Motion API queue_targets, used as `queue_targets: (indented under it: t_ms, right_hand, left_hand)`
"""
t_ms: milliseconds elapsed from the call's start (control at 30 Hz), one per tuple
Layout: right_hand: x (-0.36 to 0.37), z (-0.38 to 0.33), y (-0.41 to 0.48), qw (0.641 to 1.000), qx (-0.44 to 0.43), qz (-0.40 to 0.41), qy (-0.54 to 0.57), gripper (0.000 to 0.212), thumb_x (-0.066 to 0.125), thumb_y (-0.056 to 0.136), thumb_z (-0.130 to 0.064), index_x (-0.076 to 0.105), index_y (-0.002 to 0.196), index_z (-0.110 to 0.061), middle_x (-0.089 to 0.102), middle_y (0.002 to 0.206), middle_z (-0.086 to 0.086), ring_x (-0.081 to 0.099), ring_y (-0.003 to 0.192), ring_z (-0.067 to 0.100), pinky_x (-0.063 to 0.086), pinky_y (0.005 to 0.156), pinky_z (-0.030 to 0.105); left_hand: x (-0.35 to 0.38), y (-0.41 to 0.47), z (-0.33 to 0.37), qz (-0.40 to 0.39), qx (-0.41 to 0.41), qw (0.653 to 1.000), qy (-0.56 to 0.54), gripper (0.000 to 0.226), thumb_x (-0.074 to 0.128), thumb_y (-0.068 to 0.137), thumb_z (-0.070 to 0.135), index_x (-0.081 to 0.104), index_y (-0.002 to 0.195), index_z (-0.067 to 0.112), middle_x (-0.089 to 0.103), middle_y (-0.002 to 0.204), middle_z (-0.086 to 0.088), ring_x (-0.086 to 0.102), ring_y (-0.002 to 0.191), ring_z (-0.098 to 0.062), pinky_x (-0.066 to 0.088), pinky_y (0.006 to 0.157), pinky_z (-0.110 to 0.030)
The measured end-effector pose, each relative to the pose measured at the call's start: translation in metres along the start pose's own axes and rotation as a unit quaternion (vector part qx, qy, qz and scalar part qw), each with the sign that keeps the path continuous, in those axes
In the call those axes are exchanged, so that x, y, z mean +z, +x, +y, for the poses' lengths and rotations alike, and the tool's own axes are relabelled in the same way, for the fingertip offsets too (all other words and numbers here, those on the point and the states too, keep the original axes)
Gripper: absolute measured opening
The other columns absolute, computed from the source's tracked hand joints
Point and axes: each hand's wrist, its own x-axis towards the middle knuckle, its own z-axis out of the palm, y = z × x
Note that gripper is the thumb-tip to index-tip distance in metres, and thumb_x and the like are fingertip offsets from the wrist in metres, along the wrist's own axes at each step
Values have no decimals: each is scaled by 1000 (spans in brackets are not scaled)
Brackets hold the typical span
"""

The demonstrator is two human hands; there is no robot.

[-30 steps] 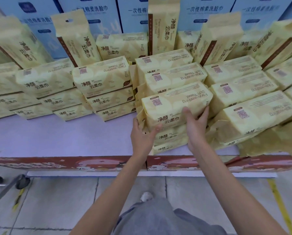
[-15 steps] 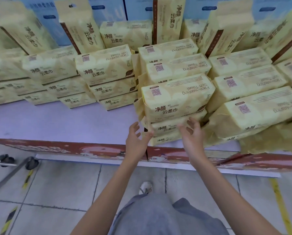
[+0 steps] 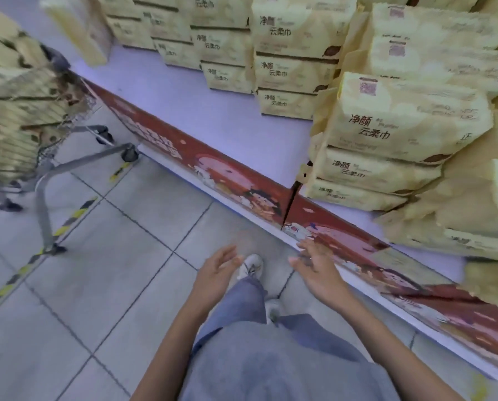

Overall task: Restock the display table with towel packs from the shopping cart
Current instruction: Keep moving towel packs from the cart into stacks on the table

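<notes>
Yellow towel packs are stacked on the pale display table [image 3: 230, 120]. The nearest stack has its top pack [image 3: 401, 123] at the right, above two more. My left hand [image 3: 216, 273] and my right hand [image 3: 317, 270] hang empty with fingers apart over the floor, in front of the table's red front edge [image 3: 242, 180]. A metal shopping cart [image 3: 30, 134] full of the same yellow packs stands at the left, blurred.
The floor is grey tile with a yellow and black striped line [image 3: 39, 253] running under the cart. My legs and a white shoe [image 3: 252, 266] are below my hands. More pack stacks [image 3: 288, 70] stand further back on the table.
My hands let go of the top pack and dropped away from the stack to above the floor. The view swung left and down, bringing the cart into sight.
</notes>
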Motion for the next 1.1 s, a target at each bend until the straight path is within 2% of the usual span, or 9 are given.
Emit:
queue_targets:
  t_ms: [133,300,533,733,967,1100]
  right_hand:
    - [26,-11,0,996,-20,-74,-46,47,52,95,-33,41,137,-15,51,130,6,51,109,17,38,90,25]
    - [61,-50,16,977,-80,-161,-114,49,52,95,-34,40,138,-15,51,130,6,52,114,21,40,95,31]
    - [126,-120,60,947,-127,-249,-156,48,55,93,-35,41,137,-21,51,119,-1,53,106,16,39,86,25]
    - [184,-188,103,930,-153,-275,-188,47,54,94,-32,41,137,-20,53,118,-2,54,105,17,42,89,27]
    - [232,-251,145,940,-135,-263,-171,45,54,94,-32,43,135,-21,54,116,-2,54,104,15,41,86,26]
    - [243,-275,172,946,-127,-252,-160,42,55,94,-30,45,133,-20,56,118,2,55,104,17,44,90,29]
  left_hand:
    - [-20,-31,-32,69,-50,994,-64,37,56,95,19,53,132,13,57,129,-7,54,120,-19,37,89,-24]
    - [-53,-57,-59,167,-79,973,-139,32,55,95,17,54,127,12,59,116,-1,54,115,-16,36,90,-22]
    - [-100,-62,-95,255,-134,929,-233,32,54,96,25,55,127,17,58,126,-2,55,116,-19,36,91,-26]
    - [-169,-29,-102,269,-147,913,-270,31,54,95,26,55,126,18,58,128,-2,55,117,-19,36,91,-27]
    - [-266,37,-79,239,-112,937,-229,32,57,93,30,56,124,22,60,125,2,56,113,-13,36,92,-24]
    - [-315,79,-59,227,-86,949,-199,37,56,94,31,54,129,20,57,125,5,55,115,-12,37,98,-26]
